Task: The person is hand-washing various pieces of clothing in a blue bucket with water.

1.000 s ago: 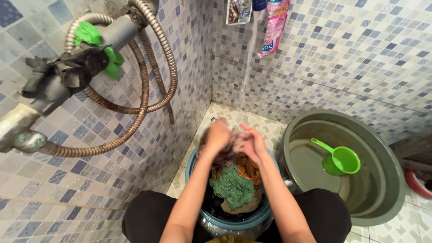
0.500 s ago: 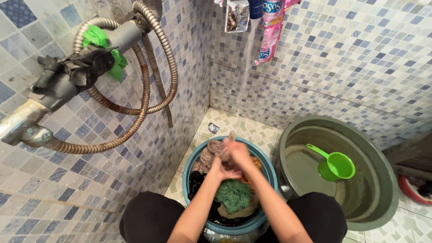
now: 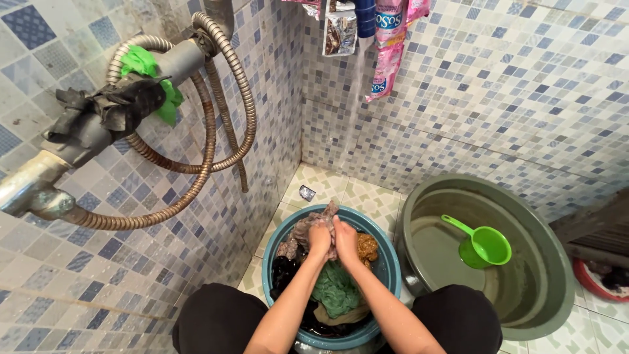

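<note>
Both hands, left hand [image 3: 319, 239] and right hand [image 3: 345, 240], are closed side by side around a wet brownish cloth [image 3: 305, 229], held over the far rim of the teal basin [image 3: 388, 262] of laundry on the floor.

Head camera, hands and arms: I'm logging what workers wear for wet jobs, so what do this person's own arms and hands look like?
Both forearms are bare to the bottom of the frame, with no sleeves showing. The left hand and right hand wear no gloves, and I can make out no rings, watch or bracelets. The arms glisten with water droplets. Dark, black clothing covers the knees on either side of the arms.
</note>
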